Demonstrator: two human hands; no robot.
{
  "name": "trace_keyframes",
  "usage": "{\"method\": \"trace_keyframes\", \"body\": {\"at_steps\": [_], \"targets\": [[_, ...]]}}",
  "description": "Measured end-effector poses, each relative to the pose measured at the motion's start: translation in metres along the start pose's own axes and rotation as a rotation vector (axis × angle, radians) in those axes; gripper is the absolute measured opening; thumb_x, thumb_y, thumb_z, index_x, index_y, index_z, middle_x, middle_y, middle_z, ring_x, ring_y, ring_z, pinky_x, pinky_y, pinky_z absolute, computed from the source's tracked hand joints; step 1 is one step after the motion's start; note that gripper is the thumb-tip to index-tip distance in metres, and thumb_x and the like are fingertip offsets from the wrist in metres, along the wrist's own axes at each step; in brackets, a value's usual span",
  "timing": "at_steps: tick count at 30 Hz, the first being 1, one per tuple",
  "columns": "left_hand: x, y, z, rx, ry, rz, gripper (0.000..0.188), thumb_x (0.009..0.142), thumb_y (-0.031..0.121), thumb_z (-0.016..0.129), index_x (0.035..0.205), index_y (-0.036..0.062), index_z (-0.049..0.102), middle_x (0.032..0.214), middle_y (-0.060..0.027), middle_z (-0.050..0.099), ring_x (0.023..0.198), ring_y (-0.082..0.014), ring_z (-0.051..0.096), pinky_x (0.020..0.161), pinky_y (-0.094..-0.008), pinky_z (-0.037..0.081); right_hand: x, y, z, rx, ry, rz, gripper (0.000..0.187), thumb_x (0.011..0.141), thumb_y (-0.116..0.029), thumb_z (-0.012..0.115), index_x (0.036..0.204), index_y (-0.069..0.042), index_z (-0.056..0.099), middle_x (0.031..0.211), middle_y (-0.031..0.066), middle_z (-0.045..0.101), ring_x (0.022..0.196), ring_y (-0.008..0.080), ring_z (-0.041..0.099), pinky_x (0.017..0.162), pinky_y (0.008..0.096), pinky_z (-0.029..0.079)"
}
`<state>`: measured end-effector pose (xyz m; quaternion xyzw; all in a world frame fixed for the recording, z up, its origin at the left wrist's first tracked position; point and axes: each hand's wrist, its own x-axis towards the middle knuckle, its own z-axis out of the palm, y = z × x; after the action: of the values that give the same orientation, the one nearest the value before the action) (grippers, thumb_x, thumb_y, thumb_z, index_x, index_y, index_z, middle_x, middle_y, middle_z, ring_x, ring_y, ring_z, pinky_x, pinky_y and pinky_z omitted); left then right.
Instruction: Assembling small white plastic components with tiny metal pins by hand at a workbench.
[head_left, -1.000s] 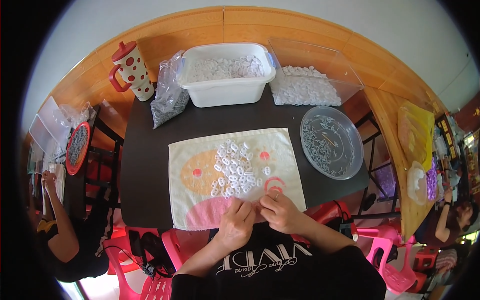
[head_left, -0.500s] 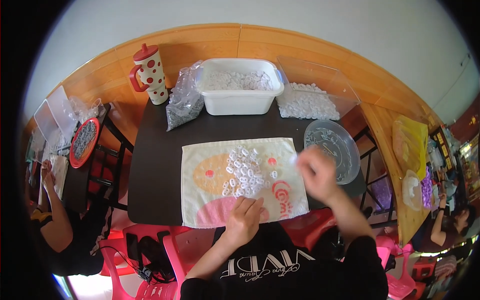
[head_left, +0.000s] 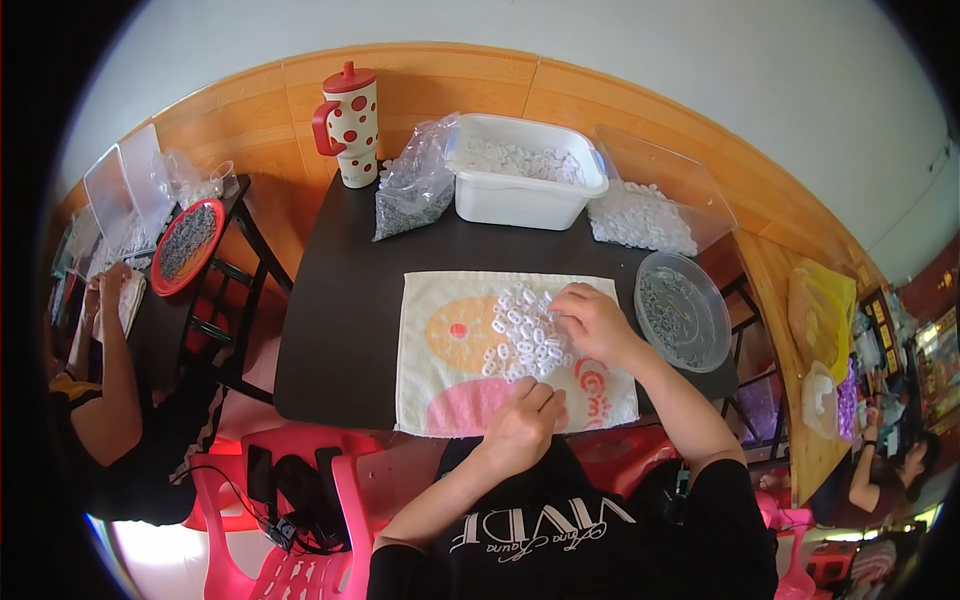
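A loose pile of small white oval plastic pieces with openings in them (head_left: 528, 330) lies on a pale printed towel (head_left: 425, 330). At the pile's near edge is my left hand (head_left: 523, 425), its thumb and fingers pinched together; whatever they hold is too small to make out. My right hand (head_left: 595, 325) reaches in over the pile's right side, fingers bent and closed at the white pieces, the tips partly hidden. A round clear plastic tub (head_left: 715, 320) holding small grey pieces stands right of the towel.
Along the table's back stand a spotted tumbler (head_left: 355, 130), a bag of grey pieces (head_left: 412, 190), a white bin (head_left: 520, 205) and a clear box of white pieces (head_left: 640, 222). A co-worker's arm (head_left: 110, 400) and red tray (head_left: 213, 222) are at left. Pink chair (head_left: 350, 500) nearby.
My right hand has come left from beside the round tub to the pile. My left hand stays near the pile's front edge. The whole view has turned slightly.
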<state>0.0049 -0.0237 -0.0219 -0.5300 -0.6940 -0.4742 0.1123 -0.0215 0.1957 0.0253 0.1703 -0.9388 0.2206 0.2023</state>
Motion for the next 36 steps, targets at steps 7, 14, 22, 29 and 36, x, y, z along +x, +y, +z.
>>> {"method": "trace_keyframes", "body": {"at_steps": [7, 14, 22, 29, 36], "targets": [[0.003, 0.000, -0.002, -0.039, 0.015, -0.003, 0.031, 0.066, -0.006, 0.066, 0.097, -0.0062, 0.064, 0.084, -0.0146, 0.058, 0.077, -0.0317, 0.056, 0.070, -0.0389, 0.048, -0.008, -0.010, 0.003, 0.025, -0.033, 0.105, 0.020, 0.076, 0.005, 0.062, 0.095, 0.000, 0.065, 0.089, 0.0127, 0.063, 0.080, 0.0280, 0.063, 0.072, 0.0350, 0.051], [0.002, 0.004, -0.006, -0.272, 0.186, -0.352, 0.026, 0.077, -0.005, 0.072, 0.102, -0.0025, 0.066, 0.087, -0.0132, 0.063, 0.079, -0.0240, 0.061, 0.063, -0.0312, 0.050, -0.038, -0.044, -0.021, 0.656, 0.020, 0.441, 0.015, 0.083, 0.006, 0.063, 0.097, 0.001, 0.066, 0.088, 0.0045, 0.065, 0.080, 0.0114, 0.063, 0.076, 0.0280, 0.051], [0.034, -0.001, -0.013, -0.484, 0.174, -0.434, 0.023, 0.081, -0.009, 0.068, 0.102, -0.0019, 0.068, 0.080, -0.0076, 0.064, 0.072, -0.0131, 0.058, 0.065, -0.0255, 0.047, -0.049, -0.073, -0.017, 0.589, 0.122, 0.250, 0.023, 0.083, 0.012, 0.061, 0.103, 0.002, 0.064, 0.089, 0.0078, 0.063, 0.082, 0.0136, 0.063, 0.071, 0.0254, 0.051], [0.029, -0.002, -0.001, -0.526, 0.317, -0.566, 0.010, 0.091, -0.006, 0.059, 0.095, -0.0018, 0.068, 0.076, -0.0028, 0.062, 0.067, -0.0078, 0.058, 0.056, -0.0206, 0.044, -0.067, -0.056, 0.003, 0.297, 0.123, 0.120, 0.023, 0.074, 0.007, 0.067, 0.095, -0.001, 0.062, 0.091, 0.0146, 0.062, 0.082, 0.0326, 0.063, 0.069, 0.0386, 0.050], [0.017, -0.008, 0.011, -0.504, 0.278, -0.494, 0.017, 0.093, -0.006, 0.058, 0.105, -0.0020, 0.070, 0.083, -0.0032, 0.061, 0.066, -0.0059, 0.056, 0.054, -0.0192, 0.043, -0.095, -0.007, -0.061, 0.036, 0.358, 0.265, 0.018, 0.073, 0.004, 0.070, 0.089, -0.002, 0.063, 0.087, 0.0121, 0.062, 0.080, 0.0322, 0.063, 0.068, 0.0397, 0.050]]}}
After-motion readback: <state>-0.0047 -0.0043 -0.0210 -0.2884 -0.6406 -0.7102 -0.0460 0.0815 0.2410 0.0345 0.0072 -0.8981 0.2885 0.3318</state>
